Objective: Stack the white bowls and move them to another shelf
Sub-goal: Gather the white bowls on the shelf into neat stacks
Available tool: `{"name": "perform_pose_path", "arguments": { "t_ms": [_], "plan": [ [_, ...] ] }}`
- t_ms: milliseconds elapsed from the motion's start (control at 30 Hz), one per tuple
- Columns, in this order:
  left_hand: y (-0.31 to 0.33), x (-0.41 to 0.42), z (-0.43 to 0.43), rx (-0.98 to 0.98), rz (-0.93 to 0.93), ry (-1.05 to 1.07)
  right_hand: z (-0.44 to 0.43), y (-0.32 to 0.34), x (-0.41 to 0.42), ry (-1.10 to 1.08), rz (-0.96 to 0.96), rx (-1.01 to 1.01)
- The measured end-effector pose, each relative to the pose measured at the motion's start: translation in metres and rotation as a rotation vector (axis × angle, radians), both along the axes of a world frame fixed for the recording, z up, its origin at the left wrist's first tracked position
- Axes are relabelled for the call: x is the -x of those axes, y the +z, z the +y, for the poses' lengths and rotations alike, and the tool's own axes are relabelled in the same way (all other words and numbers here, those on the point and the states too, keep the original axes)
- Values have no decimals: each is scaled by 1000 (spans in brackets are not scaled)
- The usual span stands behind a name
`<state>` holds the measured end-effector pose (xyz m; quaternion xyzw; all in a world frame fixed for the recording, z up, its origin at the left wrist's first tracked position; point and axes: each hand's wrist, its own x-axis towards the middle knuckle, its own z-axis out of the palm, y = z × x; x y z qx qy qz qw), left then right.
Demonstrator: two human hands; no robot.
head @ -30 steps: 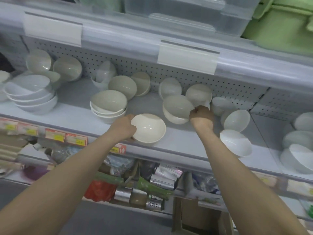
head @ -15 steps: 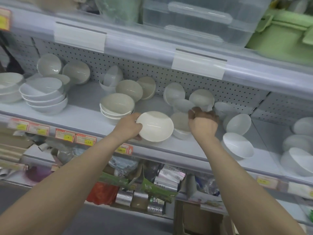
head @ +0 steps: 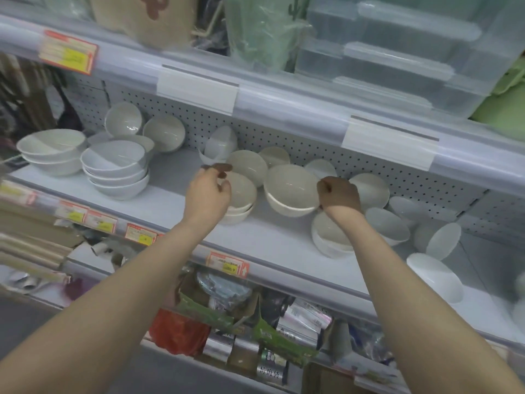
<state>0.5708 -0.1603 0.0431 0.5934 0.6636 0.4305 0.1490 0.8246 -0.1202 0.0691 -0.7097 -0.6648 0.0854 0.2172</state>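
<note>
The bowl has left the left hand, now spread open over the stack, and hangs tilted on the right hand pinching its rim, stack just leftward.

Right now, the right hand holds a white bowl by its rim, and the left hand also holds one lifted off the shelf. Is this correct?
Not quite. In the head view the right hand does grip a tilted white bowl by its rim, but the left hand holds nothing: its fingers are spread open over the small bowl stack resting on the shelf.
</note>
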Motion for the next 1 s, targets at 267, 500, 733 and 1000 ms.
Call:
{"name": "perform_pose_path", "arguments": {
  "t_ms": [267, 500, 733, 1000],
  "plan": [
    [-42, 43, 13, 370, -75, -96, 31, 13, 49, 70, 163, -94],
    [-60, 40, 15, 295, -339, -215, 45, -3, 108, 162, 19, -11],
    [-67, 32, 18, 220, -390, -163, 47, -38, 123, 164, -68, 16],
    [-71, 32, 20, 223, -347, -149, 46, -46, 123, 118, 45, 47]
  ]
}}
